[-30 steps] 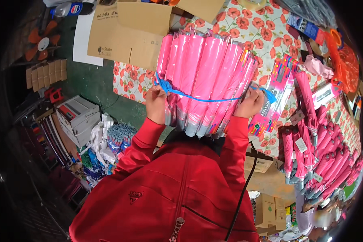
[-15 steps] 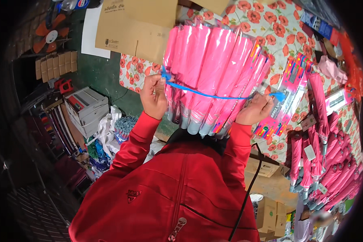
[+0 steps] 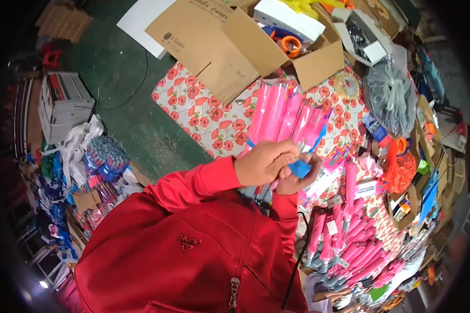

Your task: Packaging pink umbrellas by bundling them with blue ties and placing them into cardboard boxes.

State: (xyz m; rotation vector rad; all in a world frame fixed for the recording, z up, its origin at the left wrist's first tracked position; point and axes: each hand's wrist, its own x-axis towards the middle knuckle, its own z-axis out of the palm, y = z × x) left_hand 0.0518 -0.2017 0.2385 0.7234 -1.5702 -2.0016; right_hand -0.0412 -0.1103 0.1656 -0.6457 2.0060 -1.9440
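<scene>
Worktop under a white cloth printed with red poppies (image 3: pixel 206 112) — on it an open brown cardboard box (image 3: pixel 235 44), a clear tape roll (image 3: pixel 346 85), heaped pink wrapped umbrellas (image 3: pixel 350 245).

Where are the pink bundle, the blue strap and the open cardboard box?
pink bundle (image 3: pixel 284 117), head view, on the pink wrappers above the hands.
blue strap (image 3: pixel 301 168), head view, on the blue end pinched in the fingers.
cardboard box (image 3: pixel 318 62), head view, on its brown front wall.

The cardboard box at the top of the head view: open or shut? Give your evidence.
Open. The cardboard box has its flaps spread outward, and an orange tape roll shows inside.
</scene>
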